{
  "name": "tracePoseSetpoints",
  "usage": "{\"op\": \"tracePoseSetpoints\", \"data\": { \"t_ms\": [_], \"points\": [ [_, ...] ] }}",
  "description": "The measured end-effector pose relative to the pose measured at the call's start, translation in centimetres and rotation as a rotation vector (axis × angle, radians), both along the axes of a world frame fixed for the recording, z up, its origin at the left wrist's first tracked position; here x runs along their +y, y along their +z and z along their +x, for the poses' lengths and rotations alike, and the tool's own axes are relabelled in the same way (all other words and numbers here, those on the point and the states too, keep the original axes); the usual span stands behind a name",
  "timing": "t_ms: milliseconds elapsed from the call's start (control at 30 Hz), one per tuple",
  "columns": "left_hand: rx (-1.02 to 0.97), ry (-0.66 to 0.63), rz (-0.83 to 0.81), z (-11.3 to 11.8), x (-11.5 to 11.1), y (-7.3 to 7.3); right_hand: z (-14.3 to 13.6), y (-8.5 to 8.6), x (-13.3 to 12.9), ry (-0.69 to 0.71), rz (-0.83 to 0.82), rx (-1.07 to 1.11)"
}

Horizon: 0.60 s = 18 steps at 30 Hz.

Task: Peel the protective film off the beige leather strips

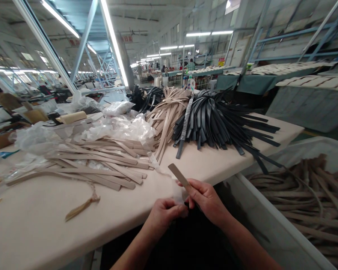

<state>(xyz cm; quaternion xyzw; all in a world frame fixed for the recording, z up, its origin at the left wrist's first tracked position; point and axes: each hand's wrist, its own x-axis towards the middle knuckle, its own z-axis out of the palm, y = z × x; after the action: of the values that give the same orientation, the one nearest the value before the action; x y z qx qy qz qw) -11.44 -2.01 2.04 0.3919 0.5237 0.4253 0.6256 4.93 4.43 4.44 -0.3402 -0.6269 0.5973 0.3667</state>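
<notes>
My right hand [207, 200] grips a flat beige strap [179, 176] that points up and to the left over the table's front edge. My left hand [165, 214] pinches something thin and pale, perhaps a wrapper [178, 194], right beside the strap's lower end. Both hands meet at the near edge of the cream table [39, 221]. What the left fingers hold is partly hidden.
A loose pile of beige straps [101, 161] lies left of centre, another bundle of beige straps [169, 108] and a heap of black straps [216, 120] behind. Crumpled clear plastic bags [124, 127] sit mid-table. A white bin [307, 202] with tan straps stands at right. People work at far tables.
</notes>
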Motion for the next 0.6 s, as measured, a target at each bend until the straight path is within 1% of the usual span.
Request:
{"op": "tracePoseSetpoints", "data": {
  "t_ms": [67, 133, 200, 233, 333, 433, 600],
  "points": [
    [-0.198, 0.103, -0.08, 0.1, 0.4, -0.5, 1.2, -0.4, -0.4, -0.089, 0.021, -0.015],
    [-0.371, 0.224, -0.137, 0.3, 0.6, -0.9, 2.7, -0.9, -1.3, -0.149, 0.043, -0.082],
    [-0.492, 0.314, -0.174, 0.5, 0.7, -1.0, 4.1, -1.5, -2.8, -0.165, 0.077, -0.176],
    [-0.535, 0.339, -0.187, 0.6, 0.7, -1.0, 4.7, -1.9, -3.6, -0.16, 0.105, -0.215],
    [-0.617, 0.336, -0.21, 1.1, 0.7, -0.8, 5.9, -2.9, -5.8, -0.139, 0.192, -0.291],
    [-0.672, 0.31, -0.209, 1.7, 0.8, -0.8, 6.2, -3.8, -7.1, -0.125, 0.264, -0.327],
    [-0.729, 0.42, -0.202, 2.4, 1.1, -1.4, 6.2, -4.9, -7.5, -0.116, 0.314, -0.335]
  ]
}}
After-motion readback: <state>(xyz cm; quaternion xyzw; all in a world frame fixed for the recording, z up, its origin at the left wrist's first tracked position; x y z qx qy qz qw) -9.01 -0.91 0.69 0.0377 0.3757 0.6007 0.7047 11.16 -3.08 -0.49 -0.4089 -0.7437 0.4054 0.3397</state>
